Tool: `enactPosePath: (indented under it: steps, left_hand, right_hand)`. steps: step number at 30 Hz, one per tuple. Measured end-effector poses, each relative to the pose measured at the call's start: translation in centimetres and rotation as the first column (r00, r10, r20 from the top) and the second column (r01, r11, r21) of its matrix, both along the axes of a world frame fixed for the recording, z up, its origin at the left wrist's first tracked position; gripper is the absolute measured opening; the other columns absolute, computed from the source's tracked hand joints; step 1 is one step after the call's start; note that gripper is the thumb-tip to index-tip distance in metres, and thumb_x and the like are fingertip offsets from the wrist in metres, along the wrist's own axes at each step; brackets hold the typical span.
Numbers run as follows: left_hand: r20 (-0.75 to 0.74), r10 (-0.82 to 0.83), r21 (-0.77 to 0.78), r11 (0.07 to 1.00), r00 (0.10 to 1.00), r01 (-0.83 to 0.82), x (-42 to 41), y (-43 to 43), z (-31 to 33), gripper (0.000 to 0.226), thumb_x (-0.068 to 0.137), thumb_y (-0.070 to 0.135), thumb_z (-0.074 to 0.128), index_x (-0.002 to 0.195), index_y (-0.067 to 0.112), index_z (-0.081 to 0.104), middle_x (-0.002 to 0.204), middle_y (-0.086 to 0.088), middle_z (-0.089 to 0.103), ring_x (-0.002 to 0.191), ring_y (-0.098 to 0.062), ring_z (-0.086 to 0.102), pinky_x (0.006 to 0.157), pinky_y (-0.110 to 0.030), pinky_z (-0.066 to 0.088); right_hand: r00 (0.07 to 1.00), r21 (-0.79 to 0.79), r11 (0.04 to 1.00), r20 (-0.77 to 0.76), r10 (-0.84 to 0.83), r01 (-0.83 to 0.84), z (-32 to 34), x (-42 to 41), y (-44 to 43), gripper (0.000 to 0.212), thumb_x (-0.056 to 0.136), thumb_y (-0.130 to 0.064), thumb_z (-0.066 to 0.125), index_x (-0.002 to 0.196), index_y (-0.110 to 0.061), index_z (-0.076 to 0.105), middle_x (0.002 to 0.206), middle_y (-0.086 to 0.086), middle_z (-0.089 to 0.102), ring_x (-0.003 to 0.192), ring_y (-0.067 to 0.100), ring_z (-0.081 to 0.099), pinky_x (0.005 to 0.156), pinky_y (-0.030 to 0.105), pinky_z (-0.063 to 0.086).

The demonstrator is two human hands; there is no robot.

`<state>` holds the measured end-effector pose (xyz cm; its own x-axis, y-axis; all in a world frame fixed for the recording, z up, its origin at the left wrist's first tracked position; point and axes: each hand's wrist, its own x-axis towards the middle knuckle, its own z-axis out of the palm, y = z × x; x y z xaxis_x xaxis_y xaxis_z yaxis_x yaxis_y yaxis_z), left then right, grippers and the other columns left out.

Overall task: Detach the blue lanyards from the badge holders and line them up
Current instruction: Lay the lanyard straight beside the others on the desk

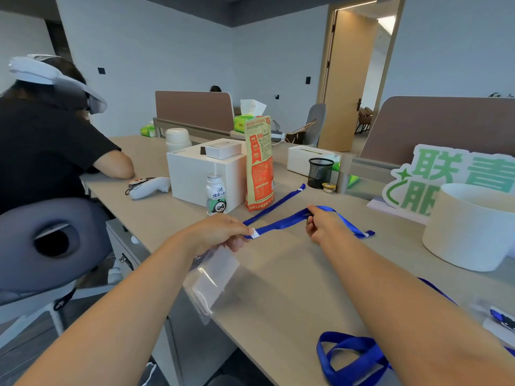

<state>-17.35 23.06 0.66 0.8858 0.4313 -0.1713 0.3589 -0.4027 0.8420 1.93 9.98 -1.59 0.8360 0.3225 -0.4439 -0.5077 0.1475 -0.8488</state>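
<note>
My left hand [223, 231] pinches the white clip end of a blue lanyard [281, 222], and a clear badge holder [214, 280] hangs below that hand over the desk edge. My right hand [323, 225] grips the same lanyard further along, holding the strap taut above the desk. The strap's far part runs past my right hand to a white clip [367, 234] on the desk. A second blue lanyard [278, 203] lies straight on the desk beyond it. Another blue lanyard [351, 358] lies bunched near the front edge under my right forearm.
A red and tan snack bag [259, 162], a small milk bottle [216, 195] and a white box [200, 174] stand behind the lanyards. A white round tub [471, 227] and a green sign [446, 176] are at right. A person sits at left.
</note>
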Motion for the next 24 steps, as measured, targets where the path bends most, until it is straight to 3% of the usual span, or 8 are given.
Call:
enactPosePath:
  steps: [3, 7, 11, 14, 16, 19, 24]
  left_hand:
    - [-0.065, -0.037, 0.079, 0.996, 0.997, 0.043, 0.3, -0.3, -0.2, 0.023, 0.087, 0.031, 0.06, 0.068, 0.019, 0.066, 0.058, 0.006, 0.061, 0.059, -0.008, 0.053, 0.059, -0.025, 0.033]
    - [-0.1, -0.072, 0.252, 0.963, 0.992, 0.095, 0.8, -0.3, -0.8, 0.029, 0.089, 0.034, 0.058, 0.064, 0.02, 0.064, 0.063, 0.007, 0.059, 0.061, -0.004, 0.051, 0.062, -0.017, 0.036]
    - [-0.147, -0.041, 0.43, 0.897, 0.988, 0.102, 2.0, -0.2, -2.1, 0.023, 0.089, 0.033, 0.059, 0.082, 0.013, 0.066, 0.067, 0.006, 0.053, 0.065, -0.007, 0.045, 0.055, -0.016, 0.033]
    - [-0.197, -0.016, 0.496, 0.861, 0.98, 0.114, 2.8, 0.5, -3.3, 0.021, 0.086, 0.036, 0.061, 0.091, 0.017, 0.069, 0.086, 0.004, 0.065, 0.072, -0.007, 0.054, 0.069, -0.022, 0.046]
    - [-0.186, 0.01, 0.499, 0.863, 0.982, 0.086, 3.6, 0.7, -3.9, 0.024, 0.086, 0.035, 0.059, 0.103, 0.02, 0.067, 0.11, 0.003, 0.065, 0.095, -0.013, 0.06, 0.089, -0.03, 0.048]
    - [-0.088, 0.005, 0.411, 0.911, 0.996, 0.032, 5.4, 0.3, -4.0, 0.039, 0.092, 0.03, 0.051, 0.128, 0.016, 0.053, 0.133, 0.0, 0.054, 0.12, -0.017, 0.051, 0.1, -0.026, 0.037]
    - [0.013, -0.067, 0.19, 0.98, 0.998, 0.063, 9.9, -0.8, -3.7, 0.036, 0.098, 0.029, 0.041, 0.13, 0.014, 0.048, 0.134, -0.001, 0.051, 0.123, -0.019, 0.047, 0.104, -0.029, 0.033]
  right_hand:
    - [0.999, -0.047, 0.999, 0.048, 0.025, -0.023, -0.2, 0.0, -0.1, 0.022, 0.088, -0.022, 0.062, 0.07, -0.012, 0.054, 0.064, -0.001, 0.051, 0.049, 0.004, 0.046, 0.031, 0.01, 0.036]
    - [0.998, -0.115, 0.993, 0.068, 0.012, -0.004, -0.1, 1.1, -0.5, 0.018, 0.088, -0.017, 0.062, 0.073, -0.01, 0.055, 0.066, 0.0, 0.053, 0.053, 0.006, 0.048, 0.035, 0.011, 0.04]
    - [0.996, -0.166, 0.986, 0.075, 0.038, -0.025, -0.2, 2.1, -0.1, 0.014, 0.09, -0.016, 0.06, 0.08, -0.008, 0.055, 0.07, 0.003, 0.053, 0.058, 0.008, 0.048, 0.046, 0.016, 0.042]
    - [0.994, -0.158, 0.984, 0.062, 0.095, -0.084, -0.7, 2.4, 0.7, 0.008, 0.091, -0.017, 0.058, 0.091, -0.01, 0.054, 0.072, 0.003, 0.053, 0.059, 0.009, 0.049, 0.035, 0.017, 0.041]
    - [0.993, -0.128, 0.986, 0.047, 0.111, -0.104, -0.9, 2.7, 1.0, 0.008, 0.09, -0.016, 0.059, 0.088, -0.009, 0.055, 0.074, 0.003, 0.055, 0.061, 0.01, 0.051, 0.034, 0.016, 0.041]
    - [0.992, -0.108, 0.987, 0.026, 0.12, -0.117, -0.8, 2.8, 1.1, 0.012, 0.087, -0.016, 0.063, 0.081, -0.008, 0.057, 0.073, 0.004, 0.057, 0.061, 0.01, 0.052, 0.034, 0.015, 0.043]
    - [0.992, -0.037, 0.991, 0.004, 0.13, -0.129, -0.8, 3.5, 0.8, 0.014, 0.084, -0.013, 0.066, 0.074, -0.007, 0.059, 0.072, 0.005, 0.059, 0.063, 0.01, 0.055, 0.04, 0.015, 0.05]
